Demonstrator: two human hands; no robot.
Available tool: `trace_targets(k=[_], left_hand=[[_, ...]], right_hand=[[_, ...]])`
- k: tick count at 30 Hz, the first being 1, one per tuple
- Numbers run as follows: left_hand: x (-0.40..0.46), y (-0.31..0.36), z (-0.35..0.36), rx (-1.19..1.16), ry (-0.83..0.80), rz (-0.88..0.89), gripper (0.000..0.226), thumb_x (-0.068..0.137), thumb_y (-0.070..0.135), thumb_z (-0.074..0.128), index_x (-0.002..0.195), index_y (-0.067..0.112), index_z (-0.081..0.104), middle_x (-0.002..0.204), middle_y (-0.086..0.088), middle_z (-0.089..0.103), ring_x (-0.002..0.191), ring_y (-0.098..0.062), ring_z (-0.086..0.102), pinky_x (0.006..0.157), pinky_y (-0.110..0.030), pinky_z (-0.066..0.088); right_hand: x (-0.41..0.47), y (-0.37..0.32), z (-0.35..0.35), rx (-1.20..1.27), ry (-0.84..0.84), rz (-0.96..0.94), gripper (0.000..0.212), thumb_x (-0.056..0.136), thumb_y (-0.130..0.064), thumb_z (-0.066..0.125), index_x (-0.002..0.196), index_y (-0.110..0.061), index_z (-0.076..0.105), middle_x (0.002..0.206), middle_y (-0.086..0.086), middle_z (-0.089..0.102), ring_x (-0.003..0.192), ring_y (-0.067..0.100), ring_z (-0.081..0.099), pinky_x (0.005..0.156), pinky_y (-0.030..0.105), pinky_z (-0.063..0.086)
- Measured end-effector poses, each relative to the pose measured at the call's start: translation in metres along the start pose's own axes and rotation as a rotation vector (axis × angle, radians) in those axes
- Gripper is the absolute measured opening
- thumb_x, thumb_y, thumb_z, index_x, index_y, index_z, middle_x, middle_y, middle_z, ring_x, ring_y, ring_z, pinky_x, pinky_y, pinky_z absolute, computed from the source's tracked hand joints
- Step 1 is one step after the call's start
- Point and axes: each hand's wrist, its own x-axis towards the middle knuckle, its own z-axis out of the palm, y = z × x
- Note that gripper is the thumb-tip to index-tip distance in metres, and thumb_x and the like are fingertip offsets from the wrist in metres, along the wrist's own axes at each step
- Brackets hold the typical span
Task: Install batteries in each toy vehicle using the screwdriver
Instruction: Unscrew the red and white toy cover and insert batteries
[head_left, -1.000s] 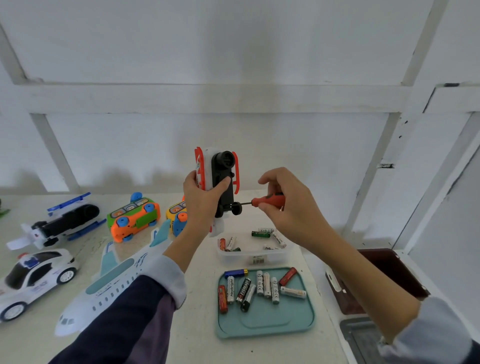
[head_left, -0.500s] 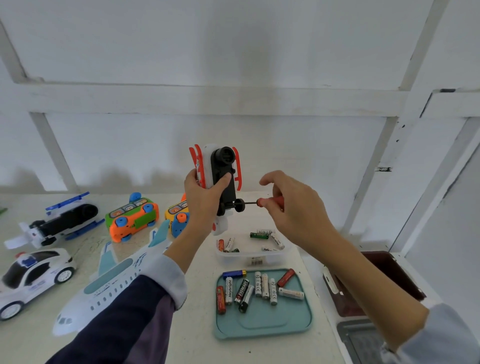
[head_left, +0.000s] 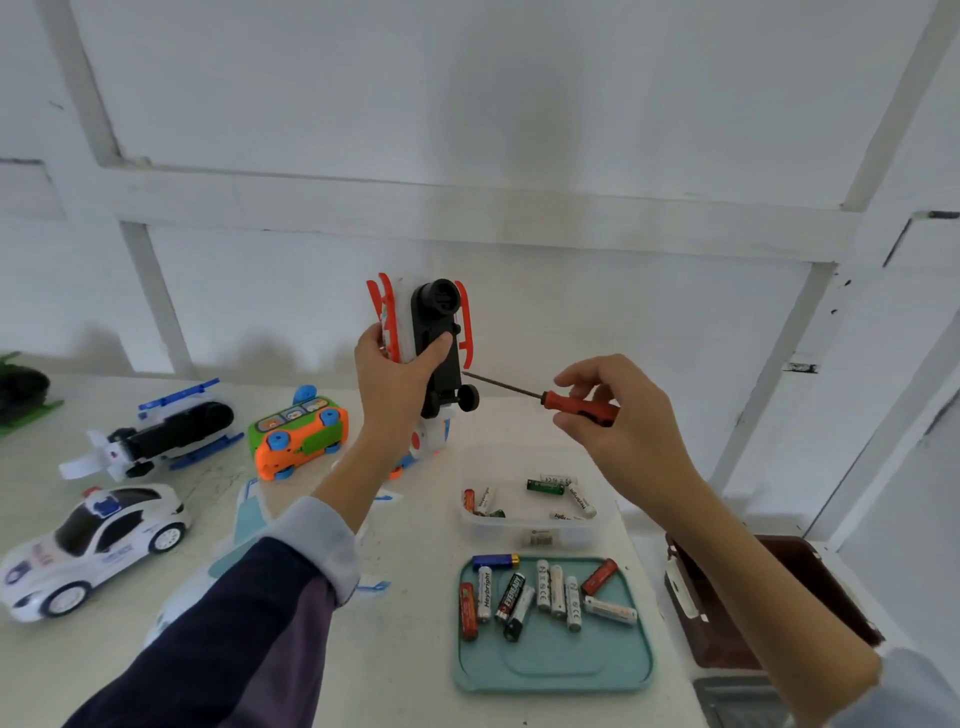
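The left hand (head_left: 400, 371) grips the light, rigid toy helicopter (head_left: 434, 348) upright by its body, clear of its thin, likely fragile skids, while the right hand (head_left: 618, 415) pinches the screwdriver (head_left: 550, 399) against its underside.

Left hand (head_left: 397, 374) holds a red-and-white plastic toy helicopter (head_left: 434, 348) upright; right hand (head_left: 618, 415) pinches a red-handled screwdriver (head_left: 550, 397), tip at its black underside.

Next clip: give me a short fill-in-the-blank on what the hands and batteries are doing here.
1. The left hand holds the toy helicopter with its black underside facing the ____.
2. The right hand pinches a screwdriver with a ____ handle.
3. Most loose batteries lie on the ____ tray.

Missing words: camera; red; teal
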Motion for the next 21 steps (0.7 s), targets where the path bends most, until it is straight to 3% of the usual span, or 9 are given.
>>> trace_targets(k=[5,9,13,17,21], left_hand=[[0.022,0.004,-0.039,-0.013,0.064,0.014,0.056,0.077,0.025,0.078,0.121,0.017,0.044,0.12,-0.006,0.054,0.102,-0.019,0.06,0.084,-0.029,0.055],[0.036,0.01,-0.088,-0.002,0.123,0.088,0.05,0.079,0.02,0.076,0.115,0.024,0.042,0.105,0.007,0.053,0.092,-0.008,0.059,0.068,-0.012,0.05],[0.055,0.012,-0.155,0.057,0.146,0.125,0.055,0.077,0.021,0.078,0.118,0.026,0.041,0.114,0.003,0.051,0.097,-0.009,0.057,0.076,-0.015,0.05],[0.076,0.008,-0.23,0.193,0.164,0.163,0.062,0.074,0.02,0.081,0.123,0.02,0.044,0.113,0.005,0.049,0.096,-0.007,0.053,0.08,-0.012,0.046],[0.099,0.007,-0.305,0.319,0.186,0.196,0.073,0.07,0.023,0.083,0.13,0.016,0.042,0.115,0.004,0.045,0.099,-0.009,0.049,0.075,-0.006,0.039]], right_hand=[[0.007,-0.01,0.039,-0.051,-0.067,0.024,0.025,0.088,-0.009,0.06,0.111,-0.016,0.065,0.098,0.001,0.049,0.08,0.001,0.048,0.07,0.001,0.036],[0.015,-0.035,0.086,0.036,-0.073,0.06,0.02,0.09,-0.01,0.057,0.107,-0.015,0.066,0.095,-0.001,0.051,0.078,0.0,0.05,0.067,0.001,0.037],[0.018,-0.074,0.146,0.233,-0.098,0.146,0.016,0.093,-0.011,0.052,0.098,-0.021,0.064,0.083,-0.008,0.062,0.072,0.001,0.057,0.063,0.006,0.042],[0.016,-0.119,0.214,0.326,-0.173,0.152,0.018,0.092,-0.012,0.054,0.088,-0.026,0.063,0.061,-0.01,0.058,0.053,0.0,0.052,0.053,0.012,0.039],[0.015,-0.164,0.274,0.364,-0.197,0.148,0.021,0.09,-0.01,0.057,0.084,-0.029,0.063,0.064,-0.006,0.062,0.055,0.003,0.054,0.055,0.016,0.044]])
